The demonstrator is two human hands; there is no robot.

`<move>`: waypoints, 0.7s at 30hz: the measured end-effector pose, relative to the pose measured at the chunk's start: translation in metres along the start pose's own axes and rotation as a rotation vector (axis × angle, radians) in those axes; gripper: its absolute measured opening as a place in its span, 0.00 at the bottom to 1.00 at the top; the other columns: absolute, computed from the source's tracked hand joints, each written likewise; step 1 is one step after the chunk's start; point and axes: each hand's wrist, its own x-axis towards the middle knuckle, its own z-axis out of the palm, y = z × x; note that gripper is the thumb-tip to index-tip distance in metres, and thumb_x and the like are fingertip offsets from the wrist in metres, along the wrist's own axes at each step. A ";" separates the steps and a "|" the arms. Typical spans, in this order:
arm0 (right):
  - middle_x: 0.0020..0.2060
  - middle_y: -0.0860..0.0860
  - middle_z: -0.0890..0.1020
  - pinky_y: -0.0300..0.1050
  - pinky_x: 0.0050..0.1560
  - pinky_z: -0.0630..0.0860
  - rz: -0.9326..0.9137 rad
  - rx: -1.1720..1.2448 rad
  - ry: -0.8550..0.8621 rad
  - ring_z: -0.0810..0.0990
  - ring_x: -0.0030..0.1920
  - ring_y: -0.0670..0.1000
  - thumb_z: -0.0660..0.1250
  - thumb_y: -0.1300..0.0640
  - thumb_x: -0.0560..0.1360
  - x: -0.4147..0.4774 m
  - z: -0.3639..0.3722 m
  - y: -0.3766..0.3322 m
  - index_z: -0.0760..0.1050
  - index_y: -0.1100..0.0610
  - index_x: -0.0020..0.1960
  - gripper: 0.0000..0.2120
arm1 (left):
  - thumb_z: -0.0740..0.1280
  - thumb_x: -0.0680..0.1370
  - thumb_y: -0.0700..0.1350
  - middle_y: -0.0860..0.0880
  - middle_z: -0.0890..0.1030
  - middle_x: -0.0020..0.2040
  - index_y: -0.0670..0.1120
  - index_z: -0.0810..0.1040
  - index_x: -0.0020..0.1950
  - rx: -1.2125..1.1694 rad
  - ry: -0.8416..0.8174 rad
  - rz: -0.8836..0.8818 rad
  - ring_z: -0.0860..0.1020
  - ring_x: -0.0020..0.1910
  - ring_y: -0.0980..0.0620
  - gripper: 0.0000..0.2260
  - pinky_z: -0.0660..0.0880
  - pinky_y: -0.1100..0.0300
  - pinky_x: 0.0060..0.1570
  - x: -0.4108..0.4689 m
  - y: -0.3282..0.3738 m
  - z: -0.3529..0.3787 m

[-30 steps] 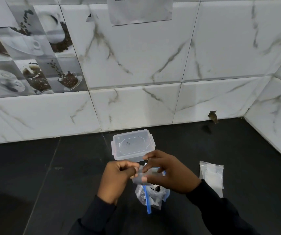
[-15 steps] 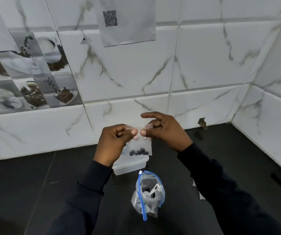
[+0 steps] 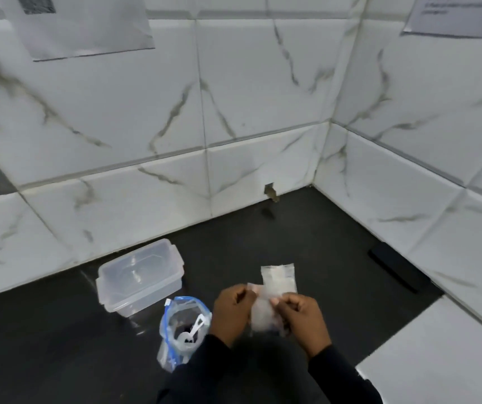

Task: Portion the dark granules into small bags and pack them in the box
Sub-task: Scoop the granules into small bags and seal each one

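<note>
Nearest, at the bottom edge: dark sleeves [image 3: 335, 374], meeting low in the middle; just above them, left hand [image 3: 234, 312] and right hand [image 3: 303, 317], close together over the black counter [image 3: 59, 345]; fingers of both curled, each pinching an upper corner of one small clear bag [image 3: 263, 312]; that bag hanging between the two hands, raised off the counter, smeared by motion, contents too blurred to tell.

Just left of the left hand: large zip bag [image 3: 175, 345] with a blue seal, standing on the counter, mouth open upward; inside it, a white scoop [image 3: 190, 333] leaning handle-up among dark granules [image 3: 187, 327]. Off to the lower right: a white slab [image 3: 437, 354] bordering the counter.

Just beyond the hands: a flat stack of empty small bags [image 3: 279, 277], lying on the counter, near end hidden behind the held bag.

Farther back, to the left: clear plastic box [image 3: 139, 277], lid on, clip tabs at the sides, near the foot of the back wall, apart from the zip bag. On the right, along the foot of the side wall: a dark flat object [image 3: 394, 268], kind not discernible.

Farthest: white veined tile walls [image 3: 248, 97] meeting in a corner; a small chipped hole [image 3: 271, 194] at the base of the back wall; a paper sheet [image 3: 88, 27] high on the left, bearing a blurred dark square; a second sheet [image 3: 461, 16] high on the right, print unreadable.
</note>
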 end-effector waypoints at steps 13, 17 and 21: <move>0.38 0.49 0.80 0.42 0.43 0.73 0.205 -0.568 0.274 0.79 0.41 0.51 0.68 0.54 0.72 0.056 -0.074 0.072 0.77 0.54 0.38 0.05 | 0.68 0.75 0.41 0.37 0.84 0.36 0.42 0.78 0.34 0.237 -0.287 -0.347 0.82 0.26 0.47 0.09 0.78 0.57 0.27 0.037 -0.046 0.122; 0.24 0.48 0.75 0.41 0.30 0.73 0.289 -0.638 0.087 0.75 0.28 0.47 0.72 0.49 0.70 0.089 -0.052 0.059 0.71 0.55 0.28 0.17 | 0.69 0.73 0.48 0.43 0.83 0.41 0.43 0.78 0.45 0.274 -0.266 -0.336 0.82 0.25 0.49 0.08 0.78 0.60 0.24 0.030 -0.036 0.118; 0.27 0.47 0.77 0.40 0.29 0.71 0.356 -0.695 0.061 0.77 0.29 0.47 0.76 0.49 0.66 0.103 -0.038 0.063 0.72 0.54 0.30 0.15 | 0.74 0.72 0.47 0.42 0.82 0.43 0.45 0.71 0.48 0.158 -0.180 -0.315 0.79 0.23 0.52 0.14 0.75 0.61 0.24 0.019 -0.032 0.095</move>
